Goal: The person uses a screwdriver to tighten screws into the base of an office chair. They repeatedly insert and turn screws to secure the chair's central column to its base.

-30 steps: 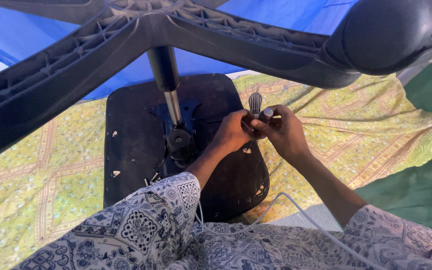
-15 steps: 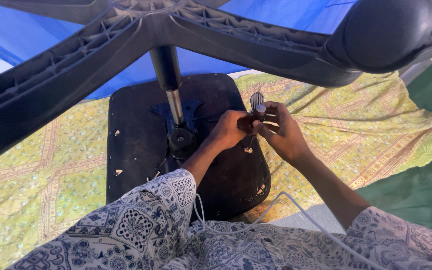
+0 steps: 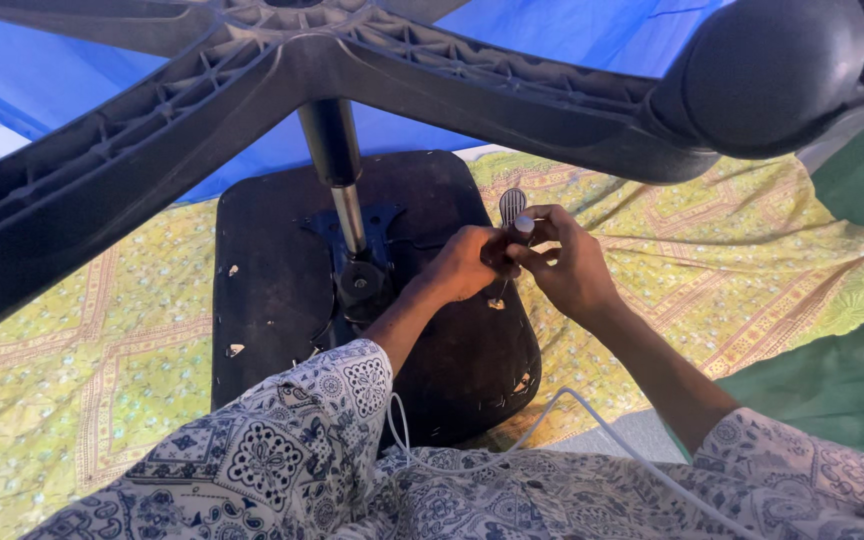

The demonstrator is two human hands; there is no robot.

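Hands [image 3: 527, 262] together on chair lever [image 3: 512, 207]

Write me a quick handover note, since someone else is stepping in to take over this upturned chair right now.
Left hand: closed on the small part at the lever's foot, above the seat underside.
Right hand: pinching the lever from the other side; both hands meet there.
Chair: upside down on the yellow cloth, wheel base up near the camera, centre post seated in the metal plate.
Done: post and base are on.
Left: the lever, not yet released; whether it is fixed cannot be told.
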